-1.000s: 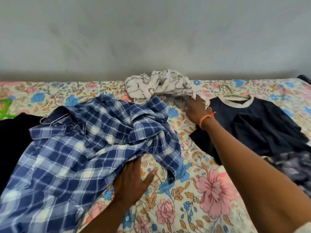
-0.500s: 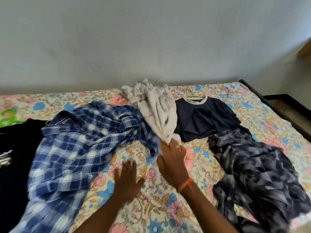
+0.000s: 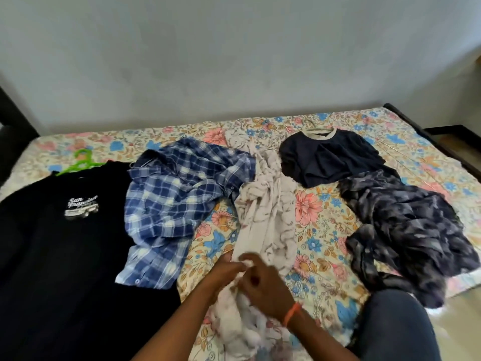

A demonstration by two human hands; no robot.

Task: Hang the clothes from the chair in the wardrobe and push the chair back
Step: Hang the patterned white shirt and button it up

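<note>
Nearest, both hands meet low at centre on the white, faintly patterned crumpled cloth garment [image 3: 263, 225]. The left hand [image 3: 226, 272] has fingers curled into the fabric's near end; the right hand [image 3: 265, 285], with an orange band [image 3: 292, 313] at the wrist, pinches the same bunched part from the other side. Motion blur hides the exact finger placement. Below the hands the garment gathers toward the person; beyond them it stretches away as a long strip up the middle of the bed.

Lower right, a knee in dark blue jeans [image 3: 398, 327] touches the bed edge.

Everything lies on the floral bedsheet with pink and blue flowers [image 3: 322, 212]. Left of the hands sits a black T-shirt with white "San Francisco" print [image 3: 65, 243], laid flat, a bright green plastic hanger [image 3: 78, 162] showing at its neck. Between that and the white garment lies a blue-and-white checked shirt [image 3: 177, 199], rumpled, its edge touching the white strip. Right of the strip, apart from it, a dark grey-blue mottled garment [image 3: 406, 230] is heaped.

Farther back on the right, a navy T-shirt with pale collar [image 3: 330, 157] lies with a thin hanger hook at its neck. Behind the bed stands a plain pale grey wall [image 3: 234, 61].
</note>
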